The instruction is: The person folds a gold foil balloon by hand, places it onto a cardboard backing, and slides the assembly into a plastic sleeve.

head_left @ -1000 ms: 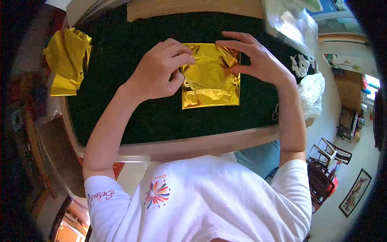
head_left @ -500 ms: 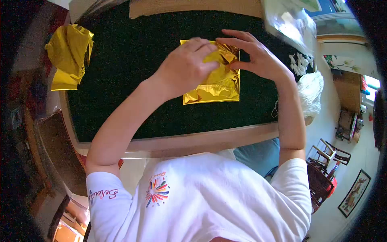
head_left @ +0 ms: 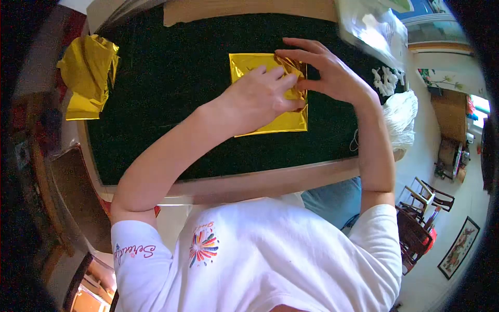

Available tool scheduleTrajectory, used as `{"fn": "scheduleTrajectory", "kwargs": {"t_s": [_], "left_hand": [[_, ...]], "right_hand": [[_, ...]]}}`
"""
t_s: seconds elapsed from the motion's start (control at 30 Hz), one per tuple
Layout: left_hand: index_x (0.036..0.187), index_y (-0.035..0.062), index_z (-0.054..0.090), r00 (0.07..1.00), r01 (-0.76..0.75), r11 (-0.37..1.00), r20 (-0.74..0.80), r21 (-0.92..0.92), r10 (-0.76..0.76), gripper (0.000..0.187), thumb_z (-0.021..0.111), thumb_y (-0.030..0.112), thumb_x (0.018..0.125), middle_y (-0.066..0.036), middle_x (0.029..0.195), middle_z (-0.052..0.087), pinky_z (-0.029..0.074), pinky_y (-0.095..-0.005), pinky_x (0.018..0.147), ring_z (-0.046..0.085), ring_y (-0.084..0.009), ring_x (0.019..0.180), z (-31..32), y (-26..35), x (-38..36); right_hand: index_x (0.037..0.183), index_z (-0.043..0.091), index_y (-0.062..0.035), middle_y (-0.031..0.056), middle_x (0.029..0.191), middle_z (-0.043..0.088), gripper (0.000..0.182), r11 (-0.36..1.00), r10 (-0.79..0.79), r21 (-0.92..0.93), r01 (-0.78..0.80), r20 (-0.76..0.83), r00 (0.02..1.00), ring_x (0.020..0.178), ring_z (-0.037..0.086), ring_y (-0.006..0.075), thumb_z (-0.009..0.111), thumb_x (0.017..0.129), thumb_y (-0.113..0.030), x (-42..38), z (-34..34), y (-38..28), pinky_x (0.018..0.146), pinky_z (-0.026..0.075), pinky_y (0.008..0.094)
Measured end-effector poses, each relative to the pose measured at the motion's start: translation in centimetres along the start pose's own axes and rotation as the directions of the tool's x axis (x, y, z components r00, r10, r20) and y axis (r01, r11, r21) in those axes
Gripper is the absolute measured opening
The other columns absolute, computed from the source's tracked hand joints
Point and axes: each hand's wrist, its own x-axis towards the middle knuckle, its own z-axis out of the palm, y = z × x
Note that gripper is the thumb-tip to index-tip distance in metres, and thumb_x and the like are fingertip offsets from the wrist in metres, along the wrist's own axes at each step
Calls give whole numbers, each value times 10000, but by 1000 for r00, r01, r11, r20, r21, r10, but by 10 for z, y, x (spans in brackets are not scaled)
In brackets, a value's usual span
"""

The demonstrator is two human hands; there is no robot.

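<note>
A shiny gold foil piece, squarish and flat (head_left: 286,122), lies on the dark green tabletop. My left hand (head_left: 262,99) rests over its middle, palm down, with the fingers a little apart and slightly bent. Across the upper right corner of the foil is my right hand (head_left: 332,70), its fingers stretched and spread. The right thumb and a fingertip touch the foil near its right edge, where it is creased. Part of the foil is hidden beneath my left hand.
Another crumpled gold foil piece (head_left: 87,78) hangs over the table's left edge. At the right are a bundle of white string (head_left: 400,119), small white pieces (head_left: 385,81) and a clear plastic bag (head_left: 371,31). Cardboard (head_left: 249,11) lies along the far side.
My left hand has slid right and slightly toward me across the foil, uncovering its upper left corner. My right hand has stayed almost in place.
</note>
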Motion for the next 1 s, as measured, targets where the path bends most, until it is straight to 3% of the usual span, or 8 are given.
{"fn": "scheduleTrajectory", "kwargs": {"t_s": [0.1,0.2,0.3,0.37,0.73,0.83,0.87,1.0], "left_hand": [[1150,125,653,987,161,986,-33,34,-160,286,581,162,876,-90,1132,586,474,-364,940,566,-227,1106,-21,-13,0],[1192,93,630,979,178,972,-132,152,-158,313,568,147,890,-116,1284,557,426,-395,1042,515,-250,1236,0,-24,-11],[1190,68,625,973,213,975,-104,56,-206,314,559,136,891,-127,1376,512,386,-418,1090,462,-264,1310,10,-21,-17],[1190,64,625,974,212,976,-97,55,-206,315,561,136,890,-129,1366,519,388,-418,1088,469,-267,1303,11,-20,-17],[1186,53,626,971,220,975,-102,16,-218,314,572,133,887,-141,1335,538,400,-420,1080,488,-278,1281,14,-18,-18],[1184,47,626,970,212,977,-120,1,-211,311,574,132,889,-146,1316,547,401,-422,1078,494,-281,1272,16,-19,-18],[1185,46,625,968,219,976,-123,0,-218,312,575,130,888,-146,1309,550,403,-423,1076,499,-282,1266,16,-19,-18],[1135,43,651,961,214,977,-175,-8,-212,273,593,124,881,-151,1261,582,423,-410,1060,518,-284,1244,16,-19,-19]], "right_hand": [[1364,536,-169,98,1481,391,651,1000,4,23,-4,-2,1000,1345,375,299,767,756,-138,-1,0,1,1105,355,408],[1366,532,-174,96,1488,382,661,1000,16,10,-16,25,1000,1355,359,301,771,750,-139,0,-2,-2,1101,361,402],[1348,547,-149,110,1468,412,589,1000,-10,-18,10,-1,1000,1327,407,285,737,791,-128,0,-2,1,1090,374,382],[1322,568,-118,115,1424,465,496,984,-55,169,63,-51,997,1277,470,263,689,840,-114,-1,-3,15,1079,383,364],[1333,558,-150,106,1383,509,455,998,63,12,-62,-169,984,1266,501,274,612,889,-64,-4,3,-5,1048,427,371],[1350,523,-88,147,1398,489,440,988,123,128,-82,-360,925,1250,519,310,539,916,-17,1,27,-35,1031,448,368],[1359,502,-59,158,1401,481,445,994,61,-63,-92,-383,922,1267,499,323,507,919,8,1,35,-48,1045,432,373],[1358,494,-44,168,1405,473,466,977,78,-153,-151,-403,912,1298,465,330,517,897,20,-3,62,-49,1066,409,391]]}}
